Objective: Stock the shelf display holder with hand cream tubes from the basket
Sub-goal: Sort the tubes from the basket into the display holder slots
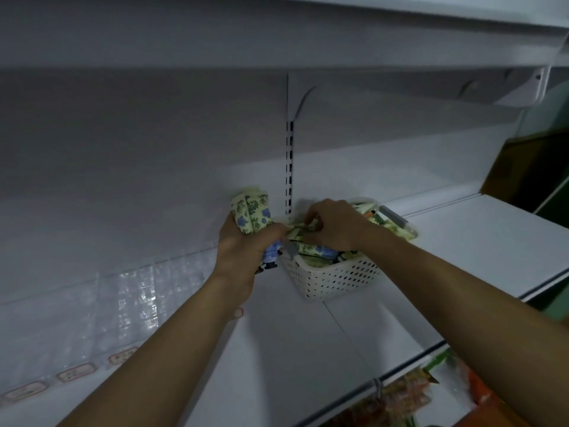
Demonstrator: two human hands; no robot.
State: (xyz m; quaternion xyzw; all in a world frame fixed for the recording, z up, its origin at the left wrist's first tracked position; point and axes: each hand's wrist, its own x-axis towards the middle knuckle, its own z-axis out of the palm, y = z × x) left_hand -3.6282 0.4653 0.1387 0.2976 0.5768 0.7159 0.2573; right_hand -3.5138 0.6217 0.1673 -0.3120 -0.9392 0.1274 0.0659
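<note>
A cream perforated basket (335, 277) sits on the white shelf, holding several floral hand cream tubes (317, 251). My left hand (243, 248) grips a bunch of upright floral tubes (251, 212) just left of the basket, their crimped ends up. My right hand (331, 224) reaches over the basket's back left part and pinches one tube (300, 232) lying across the rim. A clear display holder (132, 291) with several compartments runs along the shelf at the left; it looks empty, though its clear walls are hard to read.
The white shelf (292, 349) stretches toward me, with an upright slotted rail (289, 167) on the back wall and another shelf overhead (431, 32). Label stickers (74, 372) line the holder's front. Packaged goods (409, 399) lie on the lower shelf at the bottom right.
</note>
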